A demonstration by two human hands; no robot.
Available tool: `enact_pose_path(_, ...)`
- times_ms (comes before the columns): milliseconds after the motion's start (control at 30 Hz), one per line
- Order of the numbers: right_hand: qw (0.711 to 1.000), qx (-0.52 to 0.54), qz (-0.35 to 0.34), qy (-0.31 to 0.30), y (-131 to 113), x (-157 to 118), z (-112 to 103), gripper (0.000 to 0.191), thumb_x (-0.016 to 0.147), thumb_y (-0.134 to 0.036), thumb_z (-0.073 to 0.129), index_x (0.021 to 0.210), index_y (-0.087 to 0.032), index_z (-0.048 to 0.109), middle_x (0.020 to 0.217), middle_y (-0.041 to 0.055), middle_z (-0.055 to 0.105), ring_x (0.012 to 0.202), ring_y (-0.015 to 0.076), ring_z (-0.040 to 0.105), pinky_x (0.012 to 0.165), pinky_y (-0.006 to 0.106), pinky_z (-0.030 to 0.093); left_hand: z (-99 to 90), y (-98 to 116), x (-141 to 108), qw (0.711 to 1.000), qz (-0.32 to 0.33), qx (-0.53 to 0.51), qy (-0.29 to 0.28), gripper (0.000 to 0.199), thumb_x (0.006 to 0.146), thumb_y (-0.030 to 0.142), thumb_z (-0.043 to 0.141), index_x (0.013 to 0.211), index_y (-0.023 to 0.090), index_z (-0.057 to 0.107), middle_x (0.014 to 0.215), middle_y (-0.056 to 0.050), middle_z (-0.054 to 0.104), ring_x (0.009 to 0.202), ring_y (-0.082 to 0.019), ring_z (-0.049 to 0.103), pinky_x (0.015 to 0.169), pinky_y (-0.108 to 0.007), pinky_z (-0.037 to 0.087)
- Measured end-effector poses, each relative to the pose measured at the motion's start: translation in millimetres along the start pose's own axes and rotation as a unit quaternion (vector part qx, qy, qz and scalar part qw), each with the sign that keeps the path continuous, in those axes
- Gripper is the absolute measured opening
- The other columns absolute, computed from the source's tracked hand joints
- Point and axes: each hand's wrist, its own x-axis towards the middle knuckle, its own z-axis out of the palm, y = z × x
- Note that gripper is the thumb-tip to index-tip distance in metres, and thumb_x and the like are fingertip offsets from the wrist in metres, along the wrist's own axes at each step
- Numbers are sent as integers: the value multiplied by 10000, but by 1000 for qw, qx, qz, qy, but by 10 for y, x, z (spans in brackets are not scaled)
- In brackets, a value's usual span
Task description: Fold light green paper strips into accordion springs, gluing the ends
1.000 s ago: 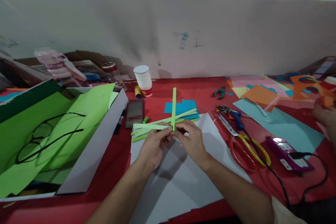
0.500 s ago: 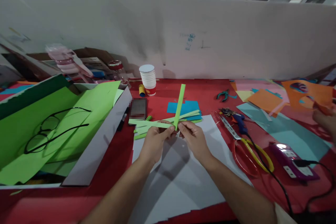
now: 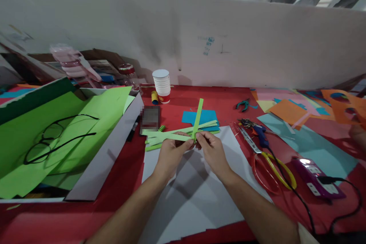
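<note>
Two green paper strips meet at my fingertips over a large white sheet (image 3: pixel 197 198). My left hand (image 3: pixel 170 156) pinches the pale green paper strip (image 3: pixel 171 136), which points out to the left. Between the fingers of my right hand (image 3: pixel 212 152) is the foot of a bright green paper strip (image 3: pixel 198 116), which stands up and leans a little right. The fingers partly cover the place where the strips meet. Behind my hands, more green strips (image 3: pixel 211 124) lie across blue paper (image 3: pixel 186 116) and the top of the white sheet.
Left stands a box (image 3: pixel 105 160) with green sheets and glasses (image 3: pixel 47 143). Paper cups (image 3: pixel 162 87) and a dark pixelated rectangle (image 3: pixel 150 118) are behind. Scissors (image 3: pixel 267 164), a glue gun (image 3: pixel 260 135), a purple corded device (image 3: pixel 317 179) and coloured papers lie right, near another person's blurred hand (image 3: pixel 358 137).
The bright green strip leans slightly more to the right, and its foot has shifted a little right with my fingertips. At the far right, the other person's hand and orange paper have moved outward.
</note>
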Motion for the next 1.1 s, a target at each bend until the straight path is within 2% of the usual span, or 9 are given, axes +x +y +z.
enact_pose_path(133,1000,-4,-8,-1,11,-11,16,227,817,-381,535,718,-185,592,652,-14,549,590,119,501,568,230,432,31,21,-3,999,0,-37,7,114,646,202,715,708,131,650,679,-32,665,672,-149,605,714,-293,471)
enact_pose_path(300,999,36,-5,-33,48,-18,51,181,802,-358,569,857,-193,618,786,10,605,671,131,551,618,240,460,32,-5,11,998,15,-67,11,105,666,209,698,698,140,626,646,-8,631,651,-149,597,695,-298,464)
enact_pose_path(467,1000,11,-8,-28,80,-11,35,172,809,-349,556,806,-192,627,729,-5,590,642,126,531,606,243,447,28,-69,7,997,33,-65,-1,112,691,200,683,752,155,601,663,3,636,670,-150,603,708,-302,460)
enact_pose_path(567,1000,-10,-18,-21,64,-16,23,171,809,-340,559,785,-186,631,710,-7,584,634,124,526,603,243,440,19,-114,9,998,35,-54,19,142,688,194,690,770,164,578,658,19,624,656,-132,591,697,-283,453)
enact_pose_path(667,999,13,-15,-27,32,-26,35,157,795,-336,576,790,-187,627,708,-9,589,629,125,541,603,246,448,22,-133,8,997,36,-53,38,163,682,196,697,768,159,562,669,17,619,658,-128,586,697,-276,453)
enact_pose_path(800,997,55,7,-45,-5,-22,55,141,775,-330,599,788,-191,620,700,-10,604,633,129,567,615,251,462,43,-121,0,996,33,-58,52,169,674,204,700,758,157,561,686,10,620,666,-132,590,701,-276,460)
enact_pose_path(1000,997,63,31,-36,-13,10,17,139,763,-333,607,770,-195,619,636,-25,595,585,119,543,586,244,452,69,-64,-23,997,52,-53,25,157,645,166,702,748,172,584,690,10,637,679,-139,608,712,-284,476)
enact_pose_path(1100,997,59,24,-34,-3,14,-5,149,760,-341,613,785,-195,623,664,-18,612,588,120,544,581,246,450,70,-35,-31,996,26,-76,28,150,647,179,700,750,173,591,689,3,651,675,-147,627,745,-309,484)
